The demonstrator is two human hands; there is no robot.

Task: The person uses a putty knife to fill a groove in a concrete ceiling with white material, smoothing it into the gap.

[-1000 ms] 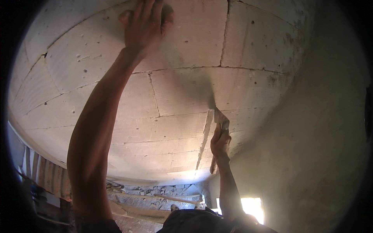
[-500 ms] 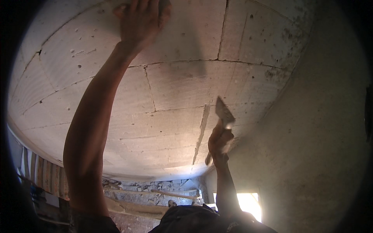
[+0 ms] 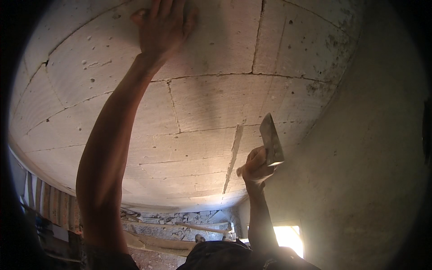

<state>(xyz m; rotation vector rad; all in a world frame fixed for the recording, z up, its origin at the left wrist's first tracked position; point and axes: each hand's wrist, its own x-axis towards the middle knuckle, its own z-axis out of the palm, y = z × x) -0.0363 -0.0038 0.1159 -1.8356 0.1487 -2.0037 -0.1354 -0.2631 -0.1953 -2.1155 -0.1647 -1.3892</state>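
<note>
Pressed to the pale block wall (image 3: 207,96), my left hand (image 3: 163,29) has its fingers spread, with their tips cut off by the top of the view. Nothing shows in it. My right hand (image 3: 256,165) is closed around the handle of a putty knife (image 3: 272,140), held up in front of the wall's lower right part. The broad metal blade points upward, tilted, and looks apart from the wall. A short handle end sticks out on the left of my fist. A rough vertical groove (image 3: 233,157) in the blocks runs just left of that hand.
On the right a plain plastered wall (image 3: 360,148) meets the block wall at a corner. A bright opening (image 3: 288,238) glows low on the right. Stone rubble (image 3: 180,219) and wooden boards (image 3: 157,242) lie below, with upright slats (image 3: 54,202) at lower left.
My right hand has turned the putty knife and shifted slightly right, so its blade now shows more upright and broader. The left hand stays in place on the wall.
</note>
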